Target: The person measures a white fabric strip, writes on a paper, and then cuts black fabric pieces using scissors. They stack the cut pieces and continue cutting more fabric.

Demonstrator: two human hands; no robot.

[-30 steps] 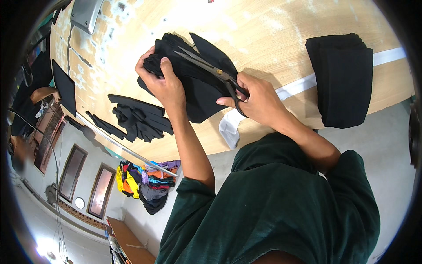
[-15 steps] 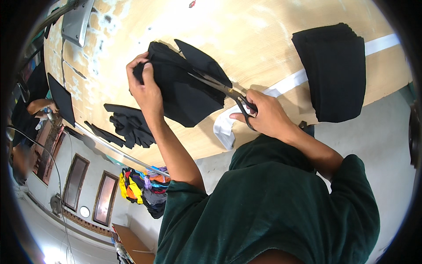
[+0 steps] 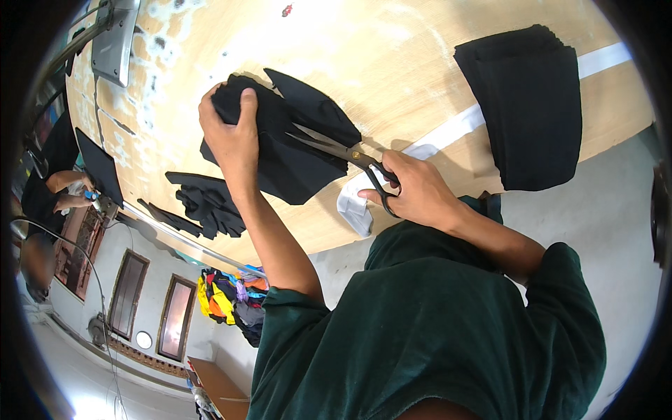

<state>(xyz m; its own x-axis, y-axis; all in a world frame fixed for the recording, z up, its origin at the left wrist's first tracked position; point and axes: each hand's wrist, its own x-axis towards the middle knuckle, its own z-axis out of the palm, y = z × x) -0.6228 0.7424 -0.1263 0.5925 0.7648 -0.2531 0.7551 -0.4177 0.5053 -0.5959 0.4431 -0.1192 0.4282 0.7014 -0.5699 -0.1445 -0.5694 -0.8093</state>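
My left hand grips the upper left edge of a black fabric piece, thumb on top and fingers hidden behind the cloth. In my right hand is a pair of scissors with black handles. Its blades are parted and lie at the fabric, pointing up and left. Beyond the blades a narrower black cloth flap lies alongside the held piece. A white strip of material rests on the table below the scissors.
A neat stack of black fabric lies on the wooden table at right. Crumpled black cloth pieces sit near the left edge. A grey metal plate is at the far left. Colourful cloth is heaped below. Another person works at far left.
My left hand has shifted its hold, thumb now farther over the cloth. The scissors have moved slightly left and down. The view has shifted a little.
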